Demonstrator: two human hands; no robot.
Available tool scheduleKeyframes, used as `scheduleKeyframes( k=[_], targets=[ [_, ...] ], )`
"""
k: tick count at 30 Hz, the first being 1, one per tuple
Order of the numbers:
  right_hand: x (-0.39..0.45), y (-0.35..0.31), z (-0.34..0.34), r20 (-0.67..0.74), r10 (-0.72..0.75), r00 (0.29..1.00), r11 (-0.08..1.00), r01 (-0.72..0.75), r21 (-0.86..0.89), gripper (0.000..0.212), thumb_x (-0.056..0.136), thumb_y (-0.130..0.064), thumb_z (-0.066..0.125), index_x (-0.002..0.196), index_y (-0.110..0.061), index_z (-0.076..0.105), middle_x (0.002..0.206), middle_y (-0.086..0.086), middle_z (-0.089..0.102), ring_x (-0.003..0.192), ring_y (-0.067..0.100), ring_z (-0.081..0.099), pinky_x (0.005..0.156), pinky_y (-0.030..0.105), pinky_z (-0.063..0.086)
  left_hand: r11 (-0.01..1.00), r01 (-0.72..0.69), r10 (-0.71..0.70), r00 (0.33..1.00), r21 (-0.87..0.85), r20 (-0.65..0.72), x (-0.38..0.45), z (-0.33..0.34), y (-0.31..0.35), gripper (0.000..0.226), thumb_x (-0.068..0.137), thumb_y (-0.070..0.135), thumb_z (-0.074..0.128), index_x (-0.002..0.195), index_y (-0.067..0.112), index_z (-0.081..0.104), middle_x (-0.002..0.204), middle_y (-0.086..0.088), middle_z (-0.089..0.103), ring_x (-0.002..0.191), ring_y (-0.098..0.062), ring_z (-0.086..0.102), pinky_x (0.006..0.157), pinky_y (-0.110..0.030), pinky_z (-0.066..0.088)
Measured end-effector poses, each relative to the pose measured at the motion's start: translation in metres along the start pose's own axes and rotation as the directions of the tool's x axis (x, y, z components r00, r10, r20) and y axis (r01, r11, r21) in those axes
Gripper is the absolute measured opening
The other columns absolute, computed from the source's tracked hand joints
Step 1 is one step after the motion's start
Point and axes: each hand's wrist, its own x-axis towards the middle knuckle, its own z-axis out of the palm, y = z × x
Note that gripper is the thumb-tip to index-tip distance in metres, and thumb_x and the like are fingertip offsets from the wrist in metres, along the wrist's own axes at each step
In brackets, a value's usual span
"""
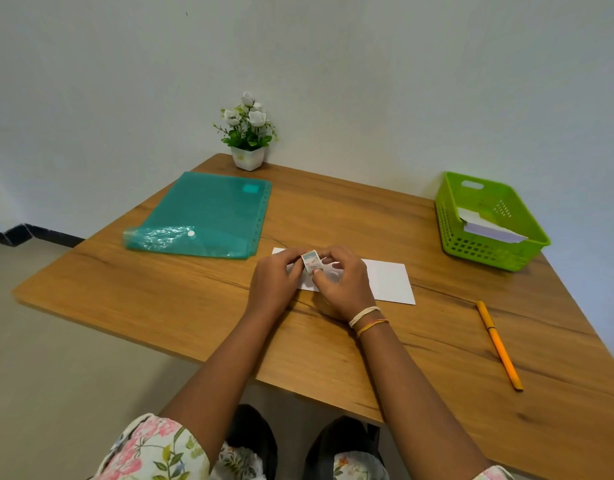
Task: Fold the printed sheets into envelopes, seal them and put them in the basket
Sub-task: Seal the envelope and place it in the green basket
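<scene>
A white folded sheet (388, 280) lies flat at the middle of the wooden table (201, 306). Just above its left half, both hands hold a small roll of patterned tape (312, 261). My left hand (274, 282) grips the roll from the left with curled fingers. My right hand (340, 282) pinches it from the right and below. The hands hide the left part of the sheet. A green plastic basket (451, 233) stands at the right back of the table with white folded papers (485, 226) inside.
A teal plastic document sleeve (205, 213) lies at the left back. A small potted plant with white flowers (247, 133) stands against the wall. An orange pen (499, 344) lies near the right edge. The table's front edge runs just before my knees.
</scene>
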Motion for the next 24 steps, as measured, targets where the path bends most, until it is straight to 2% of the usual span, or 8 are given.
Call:
scheduleKeyframes(
  k=[3, 5, 12, 17, 21, 24],
  targets=[
    [-0.0015, -0.0048, -0.0041, -0.027, -0.082, 0.996, 0.997, 0.082, 0.011, 0.030, 0.077, -0.014, 0.067, 0.107, -0.019, 0.065, 0.106, -0.007, 0.061, 0.094, 0.005, 0.058, 0.078, 0.015, 0.047, 0.996, -0.022, 0.024, 0.999, 0.082, -0.021, -0.0016, 0.0008, 0.0026, 0.023, 0.089, 0.014, 0.058, 0.105, 0.021, 0.073, 0.094, 0.001, 0.074, 0.082, -0.015, 0.065, 0.070, -0.035, 0.054],
    [-0.0027, -0.0065, -0.0044, -0.002, -0.141, 0.990, 0.990, 0.141, -0.011, 0.033, 0.079, -0.012, 0.064, 0.111, -0.018, 0.068, 0.106, -0.003, 0.062, 0.095, 0.007, 0.058, 0.081, 0.017, 0.048, 0.993, -0.050, 0.054, 0.998, 0.103, -0.037, -0.0021, 0.0008, 0.0037, 0.025, 0.089, 0.010, 0.056, 0.106, 0.019, 0.073, 0.094, -0.003, 0.073, 0.082, -0.019, 0.065, 0.069, -0.035, 0.053],
    [-0.0041, -0.0094, -0.0043, -0.031, -0.226, 0.974, 0.971, 0.223, -0.086, 0.022, 0.079, -0.015, 0.072, 0.101, -0.016, 0.075, 0.097, 0.000, 0.070, 0.088, 0.010, 0.063, 0.077, 0.023, 0.052, 0.994, -0.016, 0.025, 0.996, 0.109, -0.086, -0.0014, 0.0002, 0.0052, 0.024, 0.092, 0.007, 0.052, 0.105, 0.012, 0.072, 0.097, -0.006, 0.072, 0.085, -0.018, 0.062, 0.072, -0.033, 0.051],
    [-0.0037, -0.0082, -0.0027, -0.080, -0.201, 0.976, 0.978, 0.195, -0.080, 0.009, 0.077, -0.012, 0.074, 0.086, -0.014, 0.075, 0.086, -0.001, 0.068, 0.080, 0.008, 0.061, 0.071, 0.021, 0.050, 0.991, -0.009, 0.018, 0.997, 0.130, -0.073, -0.0015, 0.0012, 0.0039, 0.022, 0.092, 0.010, 0.054, 0.104, 0.012, 0.072, 0.099, -0.006, 0.071, 0.086, -0.016, 0.061, 0.072, -0.029, 0.050],
    [-0.0023, -0.0063, -0.0032, -0.077, -0.181, 0.981, 0.981, 0.174, -0.086, 0.003, 0.078, -0.010, 0.072, 0.081, -0.012, 0.072, 0.083, -0.001, 0.067, 0.077, 0.009, 0.060, 0.070, 0.025, 0.051, 0.988, -0.035, 0.042, 0.998, 0.149, -0.044, -0.0004, 0.0022, 0.0038, 0.021, 0.091, 0.010, 0.055, 0.103, 0.012, 0.071, 0.098, -0.006, 0.070, 0.087, -0.017, 0.060, 0.072, -0.029, 0.049],
    [-0.0026, -0.0088, -0.0030, -0.075, -0.181, 0.981, 0.982, 0.176, -0.073, 0.002, 0.078, -0.011, 0.072, 0.078, -0.012, 0.070, 0.080, -0.002, 0.067, 0.076, 0.009, 0.060, 0.069, 0.024, 0.050, 0.989, 0.000, 0.008, 0.998, 0.145, -0.056, 0.0006, 0.0031, 0.0018, 0.022, 0.091, 0.008, 0.054, 0.105, 0.010, 0.071, 0.100, -0.008, 0.070, 0.088, -0.018, 0.061, 0.073, -0.028, 0.048]
  ],
)
